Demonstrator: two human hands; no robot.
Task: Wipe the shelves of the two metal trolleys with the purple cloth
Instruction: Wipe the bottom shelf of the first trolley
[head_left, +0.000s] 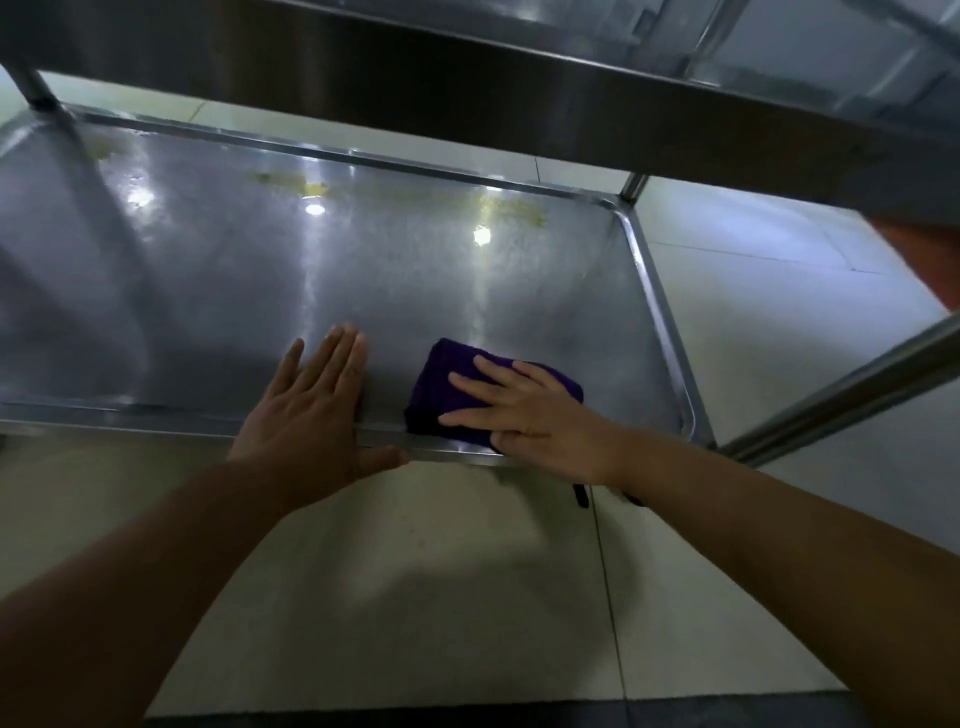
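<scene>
On the lower shelf of a metal trolley, at about 5 o'clock and touching the front rim: a folded purple cloth. Pressed flat on top of it, the right hand, grip wide, fingers straight and spread, curled round nothing. Just beside the cloth at its 9 o'clock, not touching it, the left hand, palm down on the bare steel, grip wide too, fingers straight and together, thumb lying across the rim. Along the far edge, from 11 to 1 o'clock, yellowish stains and bright lamp reflections. Overhead at 12 o'clock, the underside of the upper shelf. At the far right corner, an upright post. Beneath and around, pale tiled floor.
</scene>
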